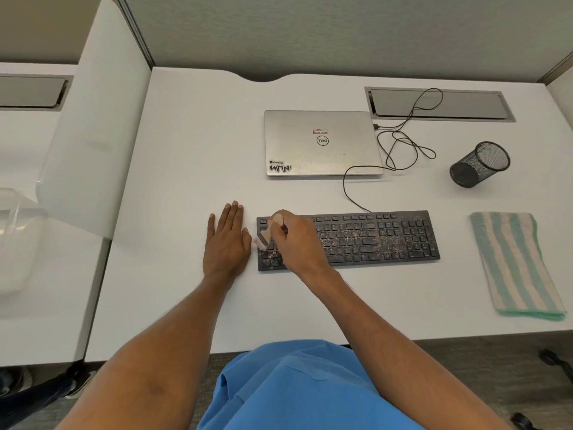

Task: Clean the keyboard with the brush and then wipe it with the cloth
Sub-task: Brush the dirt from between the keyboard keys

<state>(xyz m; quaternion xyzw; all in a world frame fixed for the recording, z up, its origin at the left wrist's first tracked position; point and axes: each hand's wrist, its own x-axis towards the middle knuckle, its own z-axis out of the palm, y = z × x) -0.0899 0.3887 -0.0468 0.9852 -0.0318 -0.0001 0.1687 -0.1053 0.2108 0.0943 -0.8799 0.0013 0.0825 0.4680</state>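
Observation:
A black keyboard [372, 237] lies on the white desk [186, 181], speckled with pale crumbs, thickest at its middle and lower left. My right hand [294, 240] grips a small wooden-handled brush [269, 231] over the keyboard's left end, bristles down on the keys. Flat on the desk just left of the keyboard rests my left hand [226, 243], fingers spread, holding nothing. A folded green-and-cream striped cloth [514, 265] lies to the right of the keyboard, apart from it.
A closed silver laptop [322, 142] sits behind the keyboard, with a black cable [403, 144] looping to its right. A black mesh pen cup [479, 164] lies tipped on its side at the right. A white partition [93, 119] borders the desk on the left.

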